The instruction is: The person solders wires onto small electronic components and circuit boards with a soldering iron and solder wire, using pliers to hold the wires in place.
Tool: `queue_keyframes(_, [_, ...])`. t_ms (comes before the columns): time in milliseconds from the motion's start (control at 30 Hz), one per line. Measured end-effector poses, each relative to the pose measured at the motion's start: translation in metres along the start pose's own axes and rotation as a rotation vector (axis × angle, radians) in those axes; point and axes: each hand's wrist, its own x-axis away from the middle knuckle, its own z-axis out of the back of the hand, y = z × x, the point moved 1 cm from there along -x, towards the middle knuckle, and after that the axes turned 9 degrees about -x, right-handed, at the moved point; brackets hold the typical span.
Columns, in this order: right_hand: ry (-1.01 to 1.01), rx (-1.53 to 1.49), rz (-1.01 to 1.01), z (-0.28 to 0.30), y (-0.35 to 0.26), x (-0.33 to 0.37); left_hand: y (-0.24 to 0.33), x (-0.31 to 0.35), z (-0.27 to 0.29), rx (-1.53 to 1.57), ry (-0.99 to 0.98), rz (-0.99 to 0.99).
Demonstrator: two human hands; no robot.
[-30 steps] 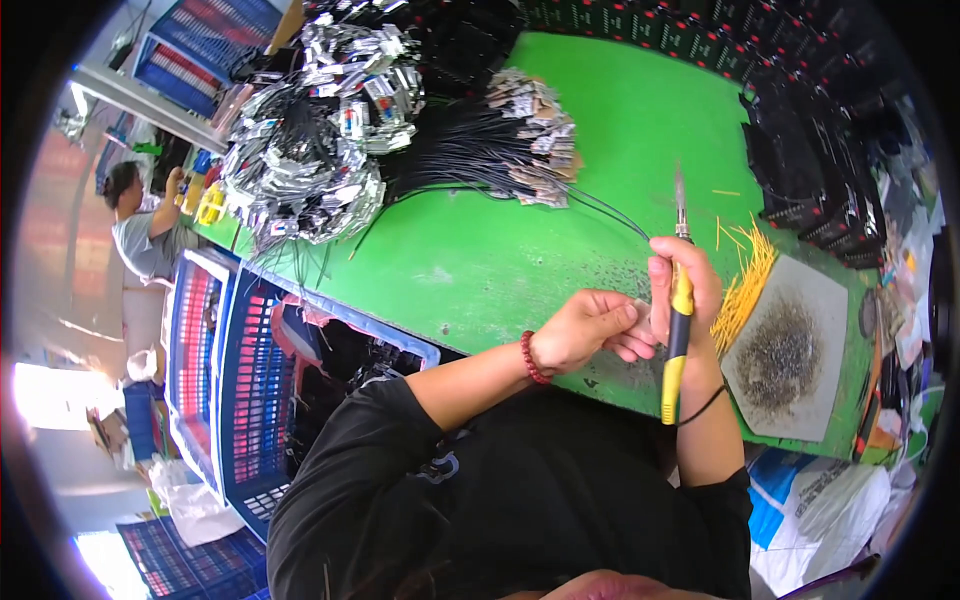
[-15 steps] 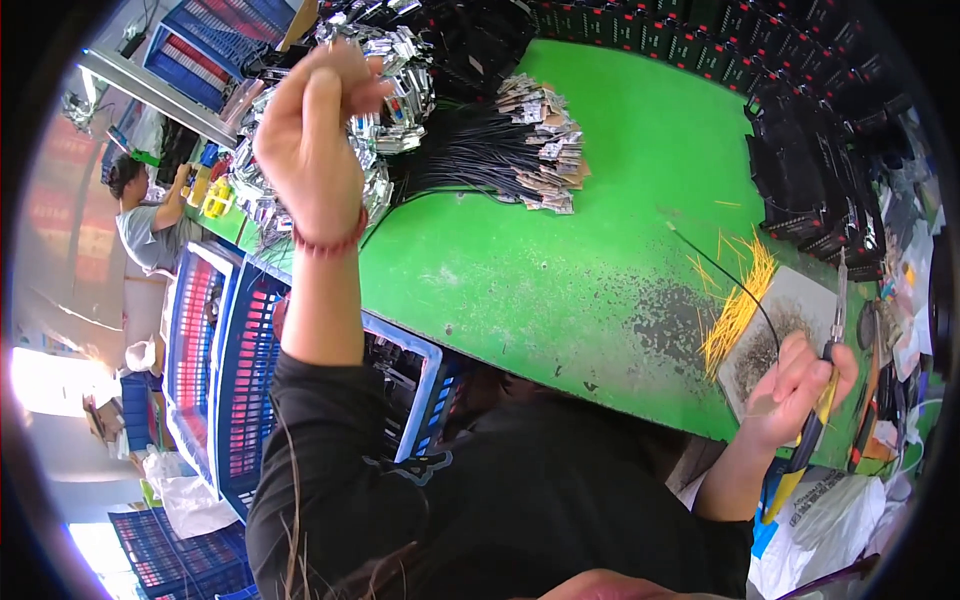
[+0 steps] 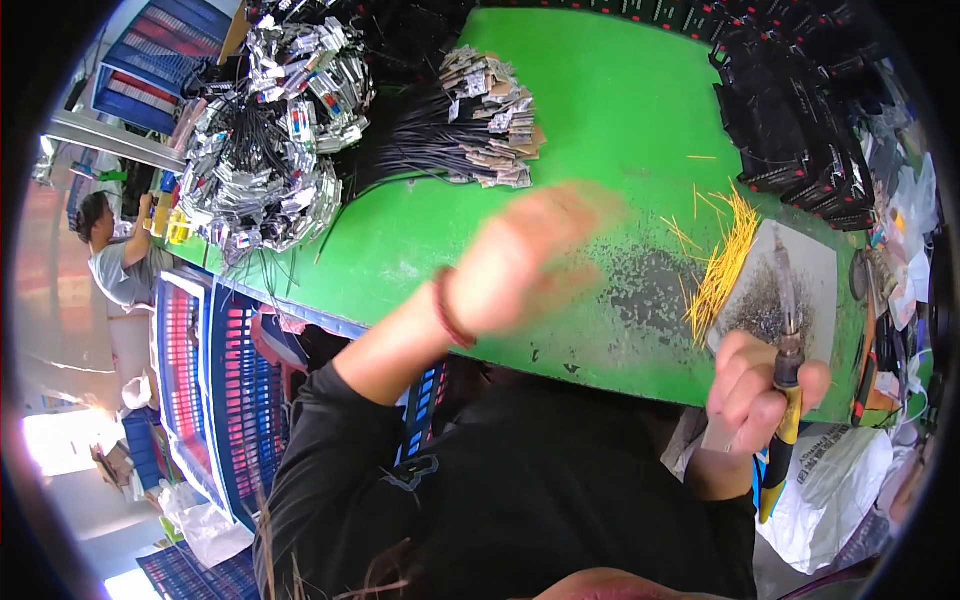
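Your right hand [image 3: 742, 395] wraps the yellow-and-black, metal-tipped soldering iron [image 3: 789, 373] (likely light, stiff; hold its handle [image 3: 787, 432]) by the green table's [image 3: 420, 240] near edge; your blurred left hand [image 3: 505, 262], I cannot tell.

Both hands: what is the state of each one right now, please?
Left hand: blurred above the green table; cannot tell whether open or holding something.
Right hand: closed, holding the yellow and black soldering iron.
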Motion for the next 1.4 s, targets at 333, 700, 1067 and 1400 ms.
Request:
queue_keyframes(333, [0.280, -0.096, -0.228, 0.050, 0.058, 0.009, 0.021, 0.011, -0.024, 0.140, -0.159, 0.174])
queue_keyframes(700, [0.167, 0.667, -0.395, 0.045, 0.053, 0.082, -0.013, 0.051, -0.061, -0.112, -0.237, 0.133])
queue_keyframes(1067, [-0.302, 0.971, -0.280, 0.029, 0.079, 0.072, -0.004, 0.063, -0.043, -0.132, -0.286, 0.030])
queue_keyframes(1400, [-0.323, 0.833, -0.248, 0.029, 0.090, 0.063, -0.017, 0.085, -0.032, -0.179, -0.229, 0.113])
